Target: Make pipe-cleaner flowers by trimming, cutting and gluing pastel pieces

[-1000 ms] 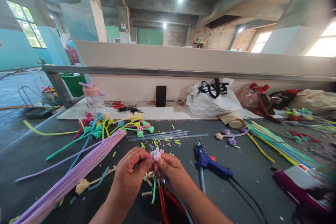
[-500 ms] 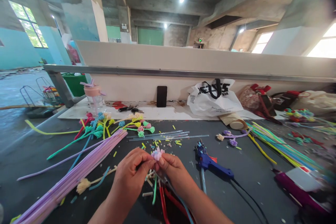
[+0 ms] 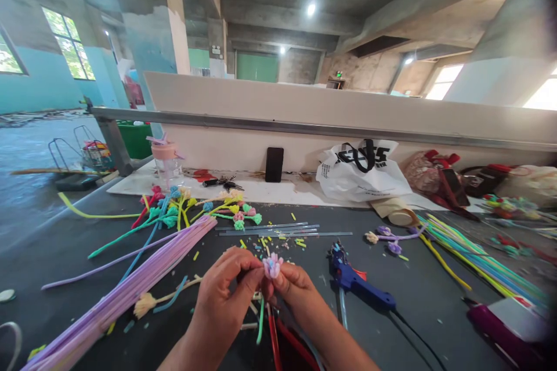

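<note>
A small pale pink and lilac chenille-stem flower (image 3: 272,265) with a bluish centre is held up between my two hands. My left hand (image 3: 230,287) pinches its left edge between thumb and forefinger. From the other side, my right hand (image 3: 302,293) grips it at its base, fingers closed. The stem below is mostly hidden by the hands. Under my hands lie red-handled pliers (image 3: 273,336), partly covered, and a green chenille piece (image 3: 260,322). To the left lies a cream flower (image 3: 144,305) on a stem.
A blue glue gun (image 3: 363,287) with its cord lies at right. A bundle of lilac chenille stems (image 3: 139,295) crosses the left side. Finished colourful flowers (image 3: 174,208), clear glue sticks (image 3: 282,231), a phone (image 3: 274,164) and a white bag (image 3: 361,174) stand or lie farther back.
The view has shifted slightly left, so the scene sits farther right. The flower has tipped, showing more of its petals and bluish centre. Both hands still hold it.
</note>
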{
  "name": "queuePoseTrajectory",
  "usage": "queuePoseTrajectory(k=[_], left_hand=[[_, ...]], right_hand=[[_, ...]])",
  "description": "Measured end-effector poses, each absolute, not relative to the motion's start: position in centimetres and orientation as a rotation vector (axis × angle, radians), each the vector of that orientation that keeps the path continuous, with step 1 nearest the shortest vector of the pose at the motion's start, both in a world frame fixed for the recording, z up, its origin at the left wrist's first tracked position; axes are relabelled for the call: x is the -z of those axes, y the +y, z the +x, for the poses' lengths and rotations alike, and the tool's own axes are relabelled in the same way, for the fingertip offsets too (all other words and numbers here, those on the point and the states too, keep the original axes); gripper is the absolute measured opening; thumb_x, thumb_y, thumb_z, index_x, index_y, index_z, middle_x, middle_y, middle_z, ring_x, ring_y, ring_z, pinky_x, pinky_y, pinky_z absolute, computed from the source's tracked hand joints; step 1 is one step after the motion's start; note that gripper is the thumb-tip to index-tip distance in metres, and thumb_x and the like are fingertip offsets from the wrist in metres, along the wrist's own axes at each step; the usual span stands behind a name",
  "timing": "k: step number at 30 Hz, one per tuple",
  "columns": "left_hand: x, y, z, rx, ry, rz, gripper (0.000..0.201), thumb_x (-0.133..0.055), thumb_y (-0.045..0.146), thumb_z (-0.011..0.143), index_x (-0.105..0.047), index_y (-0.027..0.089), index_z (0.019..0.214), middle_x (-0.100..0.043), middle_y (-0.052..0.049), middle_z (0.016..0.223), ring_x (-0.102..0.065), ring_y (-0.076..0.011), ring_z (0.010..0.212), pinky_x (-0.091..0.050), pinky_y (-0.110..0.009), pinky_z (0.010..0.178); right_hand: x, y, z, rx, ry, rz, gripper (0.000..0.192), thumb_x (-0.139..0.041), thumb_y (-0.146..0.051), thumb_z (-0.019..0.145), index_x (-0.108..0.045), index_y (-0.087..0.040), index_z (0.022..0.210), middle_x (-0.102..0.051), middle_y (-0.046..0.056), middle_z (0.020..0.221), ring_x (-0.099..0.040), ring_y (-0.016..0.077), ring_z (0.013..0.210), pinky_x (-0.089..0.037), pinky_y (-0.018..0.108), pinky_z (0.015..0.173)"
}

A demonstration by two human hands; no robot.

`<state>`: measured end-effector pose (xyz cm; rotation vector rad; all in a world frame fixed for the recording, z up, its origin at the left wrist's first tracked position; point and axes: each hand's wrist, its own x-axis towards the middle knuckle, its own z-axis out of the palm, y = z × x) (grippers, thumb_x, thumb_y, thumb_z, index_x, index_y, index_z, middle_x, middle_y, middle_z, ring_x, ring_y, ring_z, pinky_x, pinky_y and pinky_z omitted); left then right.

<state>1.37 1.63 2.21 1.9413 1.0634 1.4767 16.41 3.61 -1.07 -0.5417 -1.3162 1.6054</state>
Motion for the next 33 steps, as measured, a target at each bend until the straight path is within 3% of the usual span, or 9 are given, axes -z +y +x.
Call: queuePoseTrajectory(k=[10, 28, 31, 33], left_hand=[[-1.8, 1.7, 1.8, -1.491, 1.065, 1.904, 0.016, -0.054, 0.017, 0.080, -0.054, 0.018, 0.064, -0.056, 0.001, 0.064, -0.052, -0.0115, 0.062, -0.042, -0.023, 0.063], [-2.2, 1.9, 0.8, -1.318, 0.855, 2.127, 0.021, -0.050, 0.014, 0.083, -0.062, 0.020, 0.067, -0.061, -0.001, 0.065, -0.055, -0.0130, 0.069, -0.043, -0.023, 0.066], [-1.4, 2.2, 1.2, -1.542, 1.007, 1.867, 0.011, -0.053, 0.020, 0.080, -0.064, 0.020, 0.079, -0.061, -0.002, 0.075, -0.056, -0.0141, 0.070, -0.045, -0.024, 0.064], [-1.1, 2.1, 1.7, -1.571, 1.044, 1.667, 0.020, -0.053, 0.026, 0.081, -0.064, 0.020, 0.096, -0.063, -0.005, 0.088, -0.058, -0.0161, 0.079, -0.047, -0.026, 0.070]], right_hand=[[0.7, 3.5, 16.9, -1.472, -1.466, -0.631, 0.041, -0.057, -0.051, 0.076, -0.060, -0.014, 0.059, -0.043, -0.003, 0.053, -0.036, 0.0087, 0.050, -0.027, 0.021, 0.048], [1.1, 3.4, 16.7, -1.667, -1.303, -0.590, 0.039, -0.064, -0.047, 0.072, -0.057, -0.013, 0.055, -0.045, -0.003, 0.050, -0.033, 0.0071, 0.046, -0.022, 0.021, 0.047], [0.7, 3.4, 16.5, -1.635, -1.265, -0.557, 0.043, -0.063, -0.052, 0.071, -0.055, -0.014, 0.053, -0.045, -0.003, 0.048, -0.037, 0.0082, 0.048, -0.027, 0.022, 0.051], [0.3, 3.3, 16.4, -1.636, -1.250, -0.535, 0.046, -0.061, -0.058, 0.069, -0.053, -0.015, 0.053, -0.045, -0.003, 0.046, -0.037, 0.0084, 0.045, -0.029, 0.023, 0.050]])
